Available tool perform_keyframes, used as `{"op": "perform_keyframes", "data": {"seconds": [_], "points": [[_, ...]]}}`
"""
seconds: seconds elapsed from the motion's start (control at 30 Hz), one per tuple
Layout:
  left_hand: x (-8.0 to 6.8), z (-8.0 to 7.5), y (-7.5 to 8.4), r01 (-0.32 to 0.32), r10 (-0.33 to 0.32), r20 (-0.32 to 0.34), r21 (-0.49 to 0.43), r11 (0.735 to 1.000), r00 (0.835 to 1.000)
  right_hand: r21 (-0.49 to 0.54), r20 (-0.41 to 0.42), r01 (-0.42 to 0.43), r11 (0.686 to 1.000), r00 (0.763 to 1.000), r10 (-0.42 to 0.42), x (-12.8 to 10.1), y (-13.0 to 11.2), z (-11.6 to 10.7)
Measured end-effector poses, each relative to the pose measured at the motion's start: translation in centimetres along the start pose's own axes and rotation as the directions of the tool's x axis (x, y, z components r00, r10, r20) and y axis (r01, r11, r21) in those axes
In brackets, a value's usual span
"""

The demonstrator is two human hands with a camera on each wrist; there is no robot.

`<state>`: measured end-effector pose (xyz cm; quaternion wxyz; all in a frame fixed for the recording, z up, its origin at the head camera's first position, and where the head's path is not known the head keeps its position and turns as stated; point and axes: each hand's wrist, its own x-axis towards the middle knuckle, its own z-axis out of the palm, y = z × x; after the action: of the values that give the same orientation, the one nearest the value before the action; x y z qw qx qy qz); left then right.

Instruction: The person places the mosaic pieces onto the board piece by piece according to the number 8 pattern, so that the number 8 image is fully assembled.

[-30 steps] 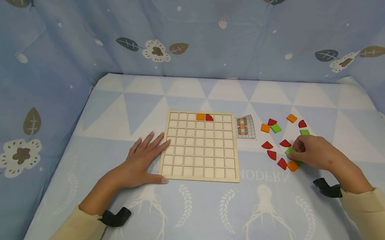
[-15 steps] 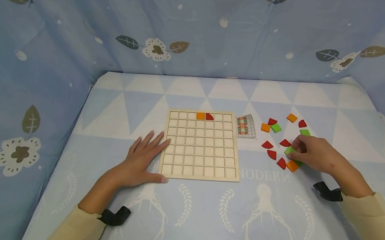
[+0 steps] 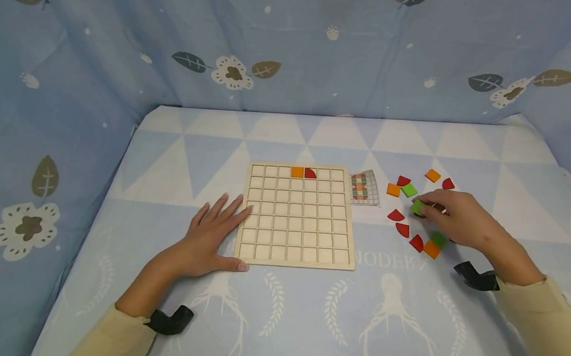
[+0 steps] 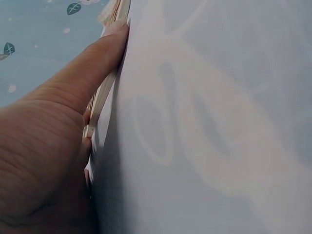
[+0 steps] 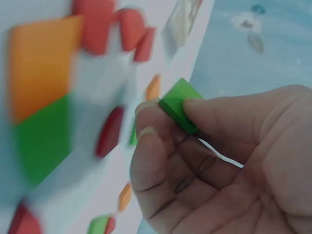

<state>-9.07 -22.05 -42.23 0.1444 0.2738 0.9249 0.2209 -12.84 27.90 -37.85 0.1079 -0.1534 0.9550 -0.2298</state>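
Between thumb and fingers my right hand (image 3: 460,218) pinches a green square tile (image 5: 181,105), lifted off the table among the loose tiles. My left hand (image 3: 206,240) lies flat with spread fingers at the left edge of a wooden grid board (image 3: 291,217); its thumb (image 4: 92,63) touches the board's side in the left wrist view. In the board's top row sit an orange square tile (image 3: 297,172) and, right beside it, a red quarter-circle tile (image 3: 310,173). Part of the loose tiles is hidden under the right hand.
A small printed pattern card (image 3: 364,189) lies against the board's right edge. Several loose red, orange and green tiles (image 3: 393,190) are scattered right of it. An orange tile (image 3: 432,249) touches a green one (image 3: 438,239). A patterned curtain (image 3: 303,44) stands behind the table.
My right hand has picked up the green square tile from beside the orange one and moved it up and slightly left. My left hand and the board have stayed in place.
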Motion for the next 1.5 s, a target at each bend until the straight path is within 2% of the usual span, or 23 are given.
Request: {"op": "perform_keyframes", "data": {"seconds": [0.13, 0.27, 0.4, 0.57, 0.83, 1.1, 1.5], "points": [[0.0, 0.0, -0.2, -0.004, 0.004, 0.001, 0.008, 1.000, 1.000, 0.071, -0.074, 0.091, 0.993, 0.994, -0.086, 1.7, -2.1, 0.6], [0.1, 0.1, -0.4, -0.007, 0.007, 0.005, 0.012, 1.000, 1.000, 0.133, -0.113, 0.113, 0.985, 0.989, -0.099, 3.9, -5.0, 1.3], [0.1, 0.2, -0.5, -0.010, 0.010, 0.011, 0.003, 1.000, 1.000, 0.138, -0.119, 0.145, 0.980, 0.985, -0.129, 6.3, -7.6, 2.1], [0.0, 0.1, -0.7, 0.000, 0.000, 0.027, -0.007, 1.000, 1.000, 0.145, -0.093, 0.225, 0.964, 0.973, -0.213, 9.7, -10.0, 3.6], [-0.2, 0.3, -0.8, -0.013, 0.014, 0.013, -0.016, 1.000, 1.000, 0.142, -0.013, 0.229, 0.963, 0.973, -0.229, 13.6, -12.0, 5.3], [0.0, 0.0, -0.3, -0.007, 0.008, 0.028, -0.014, 1.000, 1.000, 0.110, 0.044, 0.229, 0.967, 0.971, -0.234, 14.5, -12.4, 6.1], [0.0, -0.3, -0.1, 0.003, -0.003, 0.031, -0.005, 1.000, 1.000, 0.122, 0.063, 0.260, 0.958, 0.961, -0.269, 14.9, -12.1, 6.0]]}}
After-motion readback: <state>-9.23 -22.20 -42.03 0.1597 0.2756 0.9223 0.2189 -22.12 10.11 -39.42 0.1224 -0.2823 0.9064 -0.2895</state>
